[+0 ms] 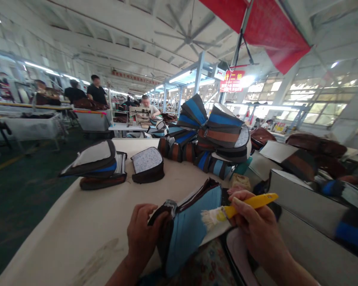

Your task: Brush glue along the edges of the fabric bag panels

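- the left hand (pixel 144 232) was closed firmly around the top edge of a blue-panelled bag (pixel 187 228), its fingers curled over a dark trim near a small metal fitting, so the grip there was narrow and holding the bag upright on its side.
- the right hand (pixel 258 226) was closed around the yellow handle of a flat brush (pixel 250 202), a narrow grip with the handle running out past the fingers.
- the brush's pale, frayed bristles (pixel 211 217) lay against the lower edge of the blue panel, so brush and bag were touching.
- the bag sat at the near edge of the bench (pixel 86 226), tilted between both hands, with a patterned cloth (pixel 205 266) below it.
- two more pieces lay apart from the hands, farther along the bench: a dark pouch with a speckled lining (pixel 147 165) and an open blue and black bag (pixel 91 163).
- a tall pile of blue and brown striped bags (pixel 217 135) stood toward the far corner of the bench.
- grey bins (pixel 304 198) holding more bags lined the right side of the bench.
- beyond the far edge, a co-worker (pixel 146 107) sat at a sewing machine (pixel 139 113).
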Demonstrator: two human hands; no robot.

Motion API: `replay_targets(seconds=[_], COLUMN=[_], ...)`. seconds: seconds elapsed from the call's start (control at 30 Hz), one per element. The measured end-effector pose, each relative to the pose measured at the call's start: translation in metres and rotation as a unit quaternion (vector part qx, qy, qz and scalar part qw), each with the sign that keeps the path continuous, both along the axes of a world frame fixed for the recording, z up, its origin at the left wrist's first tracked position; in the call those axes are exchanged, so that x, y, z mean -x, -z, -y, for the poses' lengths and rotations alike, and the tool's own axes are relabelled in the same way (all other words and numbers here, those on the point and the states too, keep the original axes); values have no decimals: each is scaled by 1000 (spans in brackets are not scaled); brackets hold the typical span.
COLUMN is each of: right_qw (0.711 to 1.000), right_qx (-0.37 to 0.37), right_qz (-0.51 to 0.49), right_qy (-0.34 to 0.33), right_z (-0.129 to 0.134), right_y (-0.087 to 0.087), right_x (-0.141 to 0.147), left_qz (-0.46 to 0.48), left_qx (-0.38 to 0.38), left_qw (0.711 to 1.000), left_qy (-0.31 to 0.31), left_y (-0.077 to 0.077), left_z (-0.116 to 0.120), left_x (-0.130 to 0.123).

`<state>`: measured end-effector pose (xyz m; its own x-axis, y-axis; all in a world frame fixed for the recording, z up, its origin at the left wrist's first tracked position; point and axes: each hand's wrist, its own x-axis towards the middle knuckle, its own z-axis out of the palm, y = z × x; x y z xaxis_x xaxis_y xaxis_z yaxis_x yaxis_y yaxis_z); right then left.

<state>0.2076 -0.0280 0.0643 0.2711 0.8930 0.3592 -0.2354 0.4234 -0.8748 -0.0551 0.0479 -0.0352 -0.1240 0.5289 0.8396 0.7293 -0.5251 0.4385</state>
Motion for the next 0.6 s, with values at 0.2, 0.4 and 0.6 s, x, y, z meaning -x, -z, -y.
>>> replay_targets(seconds=[0.2,0.4,0.6], right_qw=[994,995,999], right_qx=[39,51,-16], right_qz=[-72,-58,33], right_qy=[-76,-65,-36], right_z=[0,-4,-6], right_y=[11,14,-9], right_x=[19,23,24], left_qz=[0,-56,27], left_qx=[48,-9,63], left_qw=[993,994,970], left_qy=[104,97,233], left_y=[27,23,-30], left_z=[55,54,36], left_x=[5,-13,-33])
